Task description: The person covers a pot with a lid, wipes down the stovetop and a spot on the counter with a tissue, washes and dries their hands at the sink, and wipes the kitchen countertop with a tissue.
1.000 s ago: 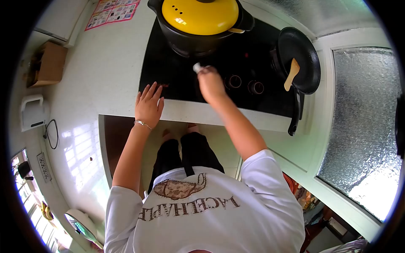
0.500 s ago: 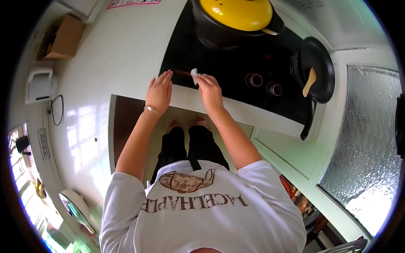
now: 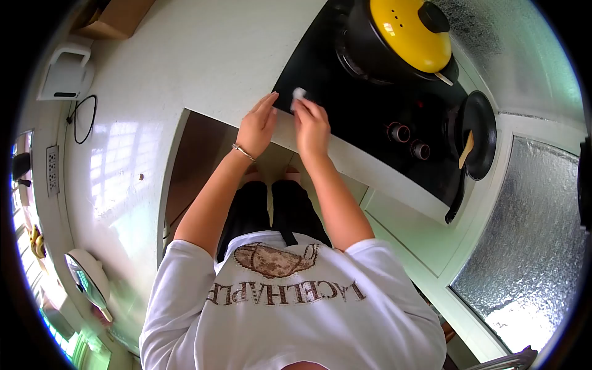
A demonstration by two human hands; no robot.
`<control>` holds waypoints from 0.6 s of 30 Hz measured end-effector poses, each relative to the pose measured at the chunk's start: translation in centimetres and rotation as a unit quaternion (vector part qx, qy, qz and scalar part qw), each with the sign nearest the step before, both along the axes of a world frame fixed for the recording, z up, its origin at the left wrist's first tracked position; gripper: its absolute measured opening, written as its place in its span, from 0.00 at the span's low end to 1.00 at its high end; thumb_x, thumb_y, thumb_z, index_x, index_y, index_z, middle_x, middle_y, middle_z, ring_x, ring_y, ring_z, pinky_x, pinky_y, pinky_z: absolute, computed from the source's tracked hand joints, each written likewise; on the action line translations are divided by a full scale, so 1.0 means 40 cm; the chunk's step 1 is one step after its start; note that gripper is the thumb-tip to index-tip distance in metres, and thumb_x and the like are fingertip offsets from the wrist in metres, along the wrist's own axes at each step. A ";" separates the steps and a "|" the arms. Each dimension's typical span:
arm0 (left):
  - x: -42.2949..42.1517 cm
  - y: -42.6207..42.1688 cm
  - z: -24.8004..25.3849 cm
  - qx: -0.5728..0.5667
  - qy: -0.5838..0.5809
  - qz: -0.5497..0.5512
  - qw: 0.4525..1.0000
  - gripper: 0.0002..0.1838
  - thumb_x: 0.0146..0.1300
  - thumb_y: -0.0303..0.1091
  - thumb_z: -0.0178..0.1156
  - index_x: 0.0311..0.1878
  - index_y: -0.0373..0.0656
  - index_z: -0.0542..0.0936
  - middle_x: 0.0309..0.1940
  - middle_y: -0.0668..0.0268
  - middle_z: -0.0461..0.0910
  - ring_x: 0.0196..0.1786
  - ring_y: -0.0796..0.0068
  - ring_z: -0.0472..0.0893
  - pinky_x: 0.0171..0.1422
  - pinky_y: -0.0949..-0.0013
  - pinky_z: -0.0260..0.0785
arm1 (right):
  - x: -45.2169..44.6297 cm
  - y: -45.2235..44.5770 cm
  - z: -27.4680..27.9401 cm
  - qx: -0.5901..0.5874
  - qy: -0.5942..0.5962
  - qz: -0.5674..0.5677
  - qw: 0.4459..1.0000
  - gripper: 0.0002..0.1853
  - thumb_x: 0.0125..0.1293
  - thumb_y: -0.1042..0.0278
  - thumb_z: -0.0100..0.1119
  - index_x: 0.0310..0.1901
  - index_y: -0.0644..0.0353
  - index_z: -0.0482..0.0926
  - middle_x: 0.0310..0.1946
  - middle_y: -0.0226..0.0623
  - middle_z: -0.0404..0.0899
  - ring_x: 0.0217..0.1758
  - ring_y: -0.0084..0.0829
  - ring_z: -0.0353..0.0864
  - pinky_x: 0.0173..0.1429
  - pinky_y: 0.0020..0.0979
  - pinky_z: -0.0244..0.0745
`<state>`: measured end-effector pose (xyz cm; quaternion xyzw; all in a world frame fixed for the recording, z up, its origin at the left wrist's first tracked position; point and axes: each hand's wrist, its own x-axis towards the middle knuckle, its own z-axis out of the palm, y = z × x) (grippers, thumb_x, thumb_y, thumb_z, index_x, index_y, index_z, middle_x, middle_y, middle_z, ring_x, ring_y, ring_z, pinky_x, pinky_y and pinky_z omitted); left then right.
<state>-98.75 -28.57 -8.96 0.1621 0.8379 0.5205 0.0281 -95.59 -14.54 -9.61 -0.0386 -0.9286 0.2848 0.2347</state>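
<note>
My right hand pinches a small white wad, perhaps tissue or cloth, over the front left corner of the black cooktop. Just left of it, my left hand rests at the counter's front edge beside that corner, fingers extended and nothing seen in it. A dark pot with a yellow lid stands at the back of the cooktop. Two round knobs, a left one and a right one, sit near the front edge.
On the right, a black frying pan holds a wooden spatula. A cardboard box, a white appliance and a black cable are on the left. Lower left is a round mirror. Frosted glass stands at right.
The view has turned and shifted, so the cooktop appears farther right and tilted. My right hand has moved with the white wad from mid-cooktop to its front left corner, close to my left hand.
</note>
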 end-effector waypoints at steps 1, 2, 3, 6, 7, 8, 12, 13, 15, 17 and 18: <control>0.001 -0.005 0.009 0.001 -0.032 -0.001 0.999 0.19 0.65 0.29 0.49 0.58 0.37 0.71 0.58 0.51 0.72 0.59 0.52 0.72 0.62 0.62 0.65 | -0.029 -0.014 0.016 -0.019 -0.019 0.025 0.999 0.11 0.52 0.79 0.61 0.39 0.61 0.83 0.40 0.38 0.81 0.43 0.39 0.79 0.48 0.34 0.76; 0.005 -0.010 0.014 0.003 -0.064 -0.002 0.998 0.19 0.65 0.29 0.49 0.59 0.37 0.70 0.58 0.51 0.72 0.59 0.52 0.72 0.62 0.63 0.65 | -0.050 -0.006 0.002 -0.057 -0.021 0.039 0.997 0.10 0.52 0.79 0.61 0.38 0.61 0.83 0.38 0.39 0.82 0.42 0.39 0.80 0.47 0.34 0.76; 0.007 -0.016 0.011 0.005 -0.064 -0.001 0.998 0.19 0.65 0.29 0.49 0.59 0.37 0.70 0.58 0.51 0.72 0.59 0.52 0.72 0.62 0.63 0.65 | -0.062 0.008 -0.007 -0.094 -0.023 0.051 0.994 0.10 0.52 0.79 0.61 0.38 0.61 0.83 0.37 0.39 0.82 0.40 0.38 0.80 0.46 0.33 0.76; 0.002 -0.030 0.009 -0.013 -0.047 -0.012 0.999 0.19 0.65 0.30 0.49 0.59 0.38 0.70 0.58 0.52 0.72 0.59 0.53 0.72 0.61 0.63 0.66 | -0.038 0.123 0.034 -0.128 -0.002 -0.102 0.987 0.09 0.52 0.79 0.61 0.36 0.58 0.83 0.38 0.36 0.83 0.42 0.39 0.81 0.46 0.35 0.75; 0.007 -0.030 0.011 -0.010 -0.039 -0.013 0.999 0.19 0.65 0.31 0.49 0.59 0.38 0.70 0.58 0.53 0.72 0.59 0.53 0.73 0.61 0.63 0.66 | -0.028 0.184 0.014 -0.087 0.041 -0.128 0.987 0.09 0.53 0.80 0.60 0.37 0.59 0.83 0.39 0.36 0.83 0.41 0.38 0.81 0.46 0.36 0.76; 0.016 -0.031 0.012 -0.009 -0.033 -0.015 0.999 0.19 0.65 0.31 0.49 0.59 0.38 0.70 0.59 0.54 0.72 0.59 0.53 0.73 0.60 0.64 0.67 | -0.022 0.234 0.003 -0.073 0.036 -0.150 0.985 0.10 0.53 0.82 0.59 0.37 0.60 0.82 0.39 0.38 0.83 0.41 0.39 0.81 0.47 0.36 0.76; 0.014 -0.031 0.012 -0.006 -0.031 -0.006 0.999 0.19 0.65 0.32 0.50 0.59 0.38 0.70 0.59 0.55 0.71 0.58 0.54 0.73 0.59 0.64 0.68 | -0.057 0.277 -0.017 0.024 -0.015 -0.124 0.992 0.10 0.53 0.82 0.57 0.38 0.62 0.81 0.39 0.40 0.82 0.43 0.43 0.78 0.48 0.38 0.75; 0.015 -0.033 0.008 -0.001 -0.038 -0.007 0.999 0.19 0.65 0.32 0.50 0.59 0.38 0.70 0.59 0.55 0.71 0.57 0.54 0.74 0.59 0.64 0.68 | -0.063 0.261 -0.020 0.065 -0.012 -0.124 0.990 0.10 0.53 0.82 0.57 0.38 0.61 0.81 0.39 0.40 0.82 0.44 0.43 0.78 0.49 0.38 0.74; 0.016 -0.036 0.009 0.004 -0.045 -0.006 0.999 0.19 0.65 0.32 0.50 0.59 0.39 0.70 0.59 0.55 0.71 0.56 0.54 0.74 0.58 0.64 0.68 | -0.066 0.217 -0.022 0.088 0.001 -0.095 0.992 0.12 0.53 0.81 0.58 0.40 0.60 0.79 0.40 0.39 0.81 0.45 0.42 0.78 0.49 0.38 0.74; 0.016 -0.036 0.022 0.016 -0.094 -0.012 0.995 0.19 0.65 0.32 0.50 0.59 0.39 0.70 0.60 0.55 0.71 0.55 0.54 0.75 0.57 0.64 0.69 | -0.084 0.144 -0.012 0.069 -0.006 0.002 0.998 0.12 0.53 0.80 0.58 0.41 0.60 0.79 0.41 0.38 0.81 0.45 0.42 0.78 0.50 0.37 0.74; 0.018 -0.038 0.022 0.016 -0.094 -0.009 0.995 0.19 0.65 0.32 0.50 0.59 0.39 0.70 0.60 0.55 0.71 0.55 0.54 0.75 0.57 0.64 0.69 | -0.096 0.109 0.001 0.051 -0.007 0.043 0.998 0.12 0.53 0.81 0.58 0.41 0.60 0.79 0.42 0.38 0.80 0.46 0.41 0.78 0.52 0.37 0.73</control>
